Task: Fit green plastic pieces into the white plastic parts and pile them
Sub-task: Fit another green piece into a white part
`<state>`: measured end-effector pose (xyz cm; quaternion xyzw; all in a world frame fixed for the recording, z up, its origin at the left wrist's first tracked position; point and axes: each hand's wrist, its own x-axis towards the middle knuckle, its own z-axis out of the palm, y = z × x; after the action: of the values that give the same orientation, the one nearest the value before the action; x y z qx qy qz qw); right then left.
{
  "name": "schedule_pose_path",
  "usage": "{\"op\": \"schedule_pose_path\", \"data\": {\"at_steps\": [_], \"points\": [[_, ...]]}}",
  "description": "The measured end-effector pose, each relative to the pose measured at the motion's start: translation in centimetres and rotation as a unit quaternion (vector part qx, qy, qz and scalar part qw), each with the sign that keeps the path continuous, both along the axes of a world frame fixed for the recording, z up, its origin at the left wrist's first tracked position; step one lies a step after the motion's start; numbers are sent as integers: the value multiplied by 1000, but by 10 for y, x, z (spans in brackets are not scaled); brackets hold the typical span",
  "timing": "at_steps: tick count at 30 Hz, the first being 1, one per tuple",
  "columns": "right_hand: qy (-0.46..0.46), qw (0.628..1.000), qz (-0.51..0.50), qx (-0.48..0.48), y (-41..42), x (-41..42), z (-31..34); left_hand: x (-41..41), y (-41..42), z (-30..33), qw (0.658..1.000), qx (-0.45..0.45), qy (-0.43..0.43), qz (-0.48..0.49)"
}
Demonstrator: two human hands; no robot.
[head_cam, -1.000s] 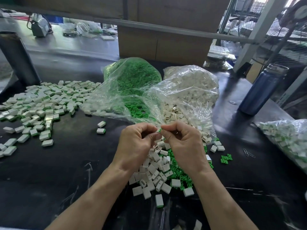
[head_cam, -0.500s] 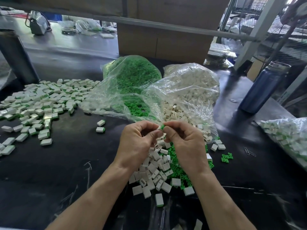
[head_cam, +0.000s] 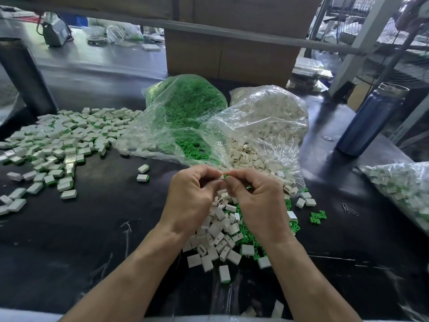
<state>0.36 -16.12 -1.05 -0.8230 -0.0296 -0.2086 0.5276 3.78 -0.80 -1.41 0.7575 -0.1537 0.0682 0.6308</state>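
Black table (head_cam: 88,224). Left of the clear bag of green pieces (head_cam: 188,105): pile of white parts with green edges (head_cam: 62,140). Right of it: clear bag of off-white parts (head_cam: 267,122), dark blue bottle (head_cam: 366,122). Behind: brown cardboard box (head_cam: 232,59).

Black worktable (head_cam: 76,228), glossy, scuffed with pale scratches. Large brown cardboard box (head_cam: 232,59) stands at its far edge, centre. Grey metal rail (head_cam: 232,33) crosses the view in front of the box. Dark cylindrical post (head_cam: 25,77) rises at far left. Blue bottle (head_cam: 369,119) stands upright at right; paper clips (head_cam: 350,209) lie nearer. Behind right: pale metal frame upright (head_cam: 357,45) and wire shelving, daylit. Far left background: second grey bench with a small device (head_cam: 55,31), blurred.
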Motion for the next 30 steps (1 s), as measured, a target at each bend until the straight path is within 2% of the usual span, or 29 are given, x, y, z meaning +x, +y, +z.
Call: {"op": "schedule_pose_path", "data": {"at_steps": [8, 12, 15, 18, 30], "points": [[54, 979, 22, 194, 0, 2, 3, -2, -5, 2, 998, -47, 9, -28], [111, 975, 55, 186, -3, 3, 4, -2, -9, 5, 999, -42, -8, -23], [142, 960, 108, 215, 3, 1, 5, -3, -13, 8, 997, -61, 8, -44], [165, 955, 105, 223, 6, 2, 6, -4, -16, 8, 997, -60, 15, -55], [134, 962, 57, 231, 16, 9, 2, -10, -21, 13, 997, -47, -10, -55]]}}
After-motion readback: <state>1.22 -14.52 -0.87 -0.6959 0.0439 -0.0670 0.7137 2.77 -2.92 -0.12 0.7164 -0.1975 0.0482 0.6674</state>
